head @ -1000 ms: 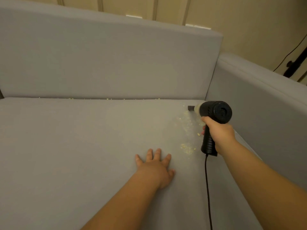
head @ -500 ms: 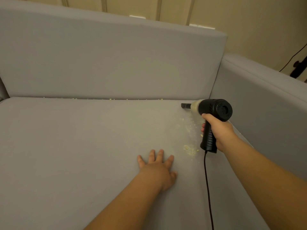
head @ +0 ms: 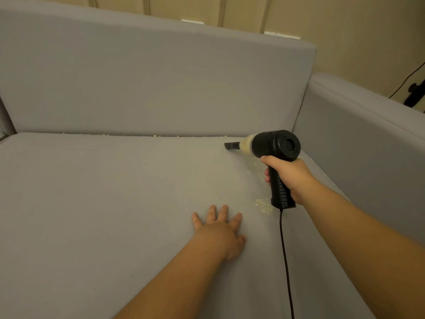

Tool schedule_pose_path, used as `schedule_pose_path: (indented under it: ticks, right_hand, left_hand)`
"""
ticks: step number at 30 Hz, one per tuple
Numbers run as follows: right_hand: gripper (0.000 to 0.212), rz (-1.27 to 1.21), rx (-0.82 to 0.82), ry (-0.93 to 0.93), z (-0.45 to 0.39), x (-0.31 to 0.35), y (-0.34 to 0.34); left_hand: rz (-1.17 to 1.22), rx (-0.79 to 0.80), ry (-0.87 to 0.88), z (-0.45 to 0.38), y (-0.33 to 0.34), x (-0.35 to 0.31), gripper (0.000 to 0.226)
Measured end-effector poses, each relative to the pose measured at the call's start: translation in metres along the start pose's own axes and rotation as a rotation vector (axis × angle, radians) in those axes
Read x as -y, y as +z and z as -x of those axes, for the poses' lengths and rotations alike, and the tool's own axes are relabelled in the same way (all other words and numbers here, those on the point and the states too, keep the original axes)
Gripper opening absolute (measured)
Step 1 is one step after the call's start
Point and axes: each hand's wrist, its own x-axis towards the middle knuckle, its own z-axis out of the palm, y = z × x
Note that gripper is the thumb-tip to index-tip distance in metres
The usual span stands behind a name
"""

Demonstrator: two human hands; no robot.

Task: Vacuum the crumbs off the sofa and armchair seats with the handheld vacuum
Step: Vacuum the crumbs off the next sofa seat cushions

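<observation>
Gripping the black handheld vacuum [head: 273,146] by its handle, the right hand [head: 291,178] is curling its fingers tight round it & aiming the nozzle [head: 231,145] left, low over the back of the sofa seat [head: 103,203]. Only one view, the head cam, so all of this is from there.

The left hand [head: 218,231] is lying flat on the seat, fingers spread, holding nothing, pressing the cloth down near the front.

Crumbs: a small pile [head: 262,204] is sitting just beside the handle's bottom end, more bits [head: 261,171] are lying under the vacuum, & a thin line of crumbs [head: 147,135] is hiding in the crack where the seat meets the back cushion [head: 161,84].

What could go wrong, I think:
- The nozzle is pointing away from the pile, so those crumbs may get missed.
- The handle's end or the cord [head: 285,261] is hanging close to the pile & may knock bits around or push them into the cloth.
- The crack crumbs may get shoved deeper if the tip is going too fast.
- The cord may snag on the arm w/ a long reach left.
- No armchair is showing, so lots is still left to do.
</observation>
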Motion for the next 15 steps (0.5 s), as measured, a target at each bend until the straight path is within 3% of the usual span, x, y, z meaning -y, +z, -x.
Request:
schedule_pose_path:
  ticks: [7, 15]
  right_hand:
    - [0.018, -0.044, -0.242, 0.006, 0.007, -0.004, -0.027]
    - [0.022, -0.022, -0.146, 0.035, 0.02, -0.019, -0.046]
  left_hand:
    - [-0.042, -0.022, -0.012, 0.001, 0.009, 0.006, 0.067]
    - [-0.045, -0.019, -0.02, -0.001, 0.008, 0.005, 0.067]
